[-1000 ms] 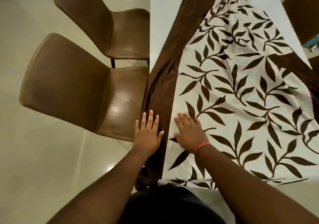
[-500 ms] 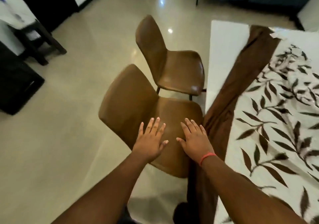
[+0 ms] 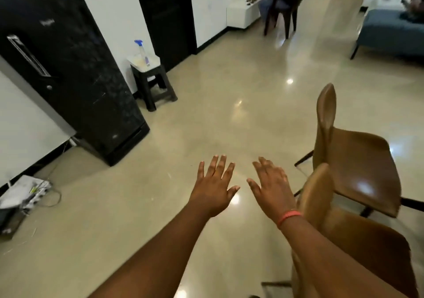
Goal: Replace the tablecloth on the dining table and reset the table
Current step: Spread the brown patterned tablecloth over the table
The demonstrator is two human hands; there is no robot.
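Glossy beige floor [image 3: 206,118] fills most of the frame, with ceiling lights mirrored in it. Two bare forearms reach in from the bottom edge toward the centre. Both the left hand [image 3: 214,188] and the right hand [image 3: 271,186] are released, fingers straight and spread, palms down, holding nothing and touching nothing; a coral wristband [image 3: 289,217] circles the right wrist. Just right of the right hand, along the right edge, stand two brown leather chairs [image 3: 358,169], one behind the other. At upper left is a tall black refrigerator [image 3: 68,72], and beside it a small dark stool [image 3: 151,79] carrying a spray bottle [image 3: 142,51]. At upper right are a blue sofa [image 3: 390,31] and a seated person, blurred. Neither the desk nor the tablecloth appears anywhere in the frame, so their condition cannot be told from here. With the gaze on the open room and both hands free, the likely step is going to fetch items for resetting the desk, or walking round to another side of it. The next move probably calls for crossing the floor without catching the near chair.
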